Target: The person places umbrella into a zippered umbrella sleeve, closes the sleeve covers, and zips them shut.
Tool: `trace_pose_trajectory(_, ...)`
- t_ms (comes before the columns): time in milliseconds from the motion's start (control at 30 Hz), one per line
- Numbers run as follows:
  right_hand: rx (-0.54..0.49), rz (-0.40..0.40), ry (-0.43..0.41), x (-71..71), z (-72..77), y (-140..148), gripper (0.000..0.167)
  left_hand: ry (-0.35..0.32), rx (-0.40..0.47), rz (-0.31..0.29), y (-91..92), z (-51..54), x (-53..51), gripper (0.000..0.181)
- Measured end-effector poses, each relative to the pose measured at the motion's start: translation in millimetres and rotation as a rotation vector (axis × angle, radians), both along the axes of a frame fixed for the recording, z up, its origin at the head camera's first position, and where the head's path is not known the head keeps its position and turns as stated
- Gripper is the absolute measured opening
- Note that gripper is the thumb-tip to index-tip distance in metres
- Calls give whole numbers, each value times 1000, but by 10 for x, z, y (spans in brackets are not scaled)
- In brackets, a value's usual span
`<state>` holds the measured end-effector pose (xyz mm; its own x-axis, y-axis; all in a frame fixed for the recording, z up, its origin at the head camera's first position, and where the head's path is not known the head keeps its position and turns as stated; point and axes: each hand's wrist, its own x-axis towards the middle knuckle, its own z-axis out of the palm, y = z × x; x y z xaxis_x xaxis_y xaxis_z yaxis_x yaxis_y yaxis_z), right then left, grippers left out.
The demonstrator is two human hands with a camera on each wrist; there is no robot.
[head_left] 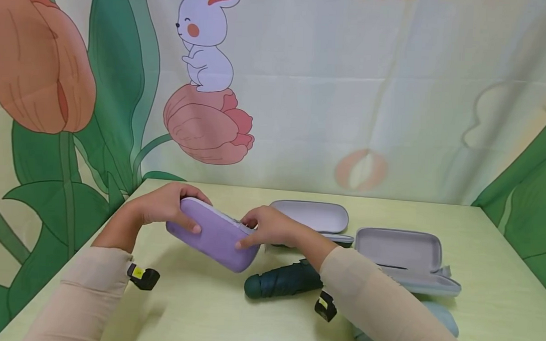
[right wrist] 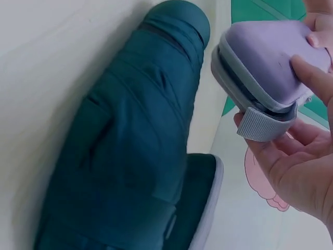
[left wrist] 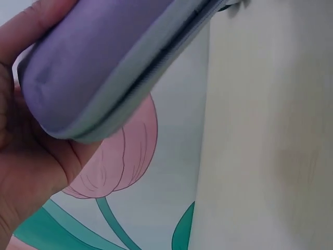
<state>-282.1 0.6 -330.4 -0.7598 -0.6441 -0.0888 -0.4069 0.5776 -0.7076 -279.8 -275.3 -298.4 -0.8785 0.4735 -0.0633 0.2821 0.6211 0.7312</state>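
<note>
A purple zippered case (head_left: 216, 234) is held above the left part of the table, tilted down to the right. My left hand (head_left: 170, 207) grips its left end, thumb on the purple face. At the other end my right hand (head_left: 273, 228) pinches the case near the zipper edge, thumb on the front. The left wrist view shows the case (left wrist: 99, 57) along its zipper side, in the left hand (left wrist: 36, 151). In the right wrist view, a grey strap (right wrist: 265, 125) hangs from the case's end beside the right hand (right wrist: 307, 166).
A dark green folded umbrella (head_left: 282, 282) lies below the right forearm. Behind it stands an open case (head_left: 309, 216) with a pale lining; another open grey case (head_left: 398, 247) is to the right. A light blue item (head_left: 441, 317) lies partly behind the right sleeve.
</note>
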Motion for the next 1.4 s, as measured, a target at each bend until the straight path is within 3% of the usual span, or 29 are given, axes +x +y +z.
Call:
trace_pose_trajectory(167, -114, -50, -96, 62, -18, -2, 48, -11, 117, 55, -15, 38, 0, 59)
trace_pose_trajectory(333, -229, -139, -189, 160, -72, -27, 40, -4, 304, 162, 22, -30, -1, 67)
trace_pose_trajectory(433, -299, -201, -238, 193, -117, -47, 38, -21, 465, 248, 95, -105, -7, 71)
trace_pose_trajectory(533, -355, -256, -265, 209, -155, -54, 40, -87, 682, 318, 195, -196, 2, 74)
trace_pose_trajectory(600, -392, -287, -280, 218, -172, -54, 41, -145, 815, 339, 266, -266, 24, 74)
trace_pose_trajectory(667, -425, -313, -292, 231, -179, -54, 43, -191, 891, 339, 330, -345, 58, 72)
trace_pose_trajectory(733, -453, -339, -302, 241, -183, -57, 43, -229, 909, 321, 391, -425, 99, 72)
trace_pose_trajectory(867, -491, -386, -311, 263, -176, -63, 45, -298, 857, 286, 496, -553, 179, 79)
trace_pose_trajectory(1000, -532, -417, -317, 282, -169, -61, 47, -348, 814, 280, 567, -614, 259, 84)
trace_pose_trajectory(1233, -599, -400, -368, 305, -156, -43, 48, -315, 796, 314, 628, -647, 333, 84)
trace_pose_trajectory(1400, -563, -379, -380, 292, -138, -10, 47, -303, 824, 340, 636, -639, 364, 80)
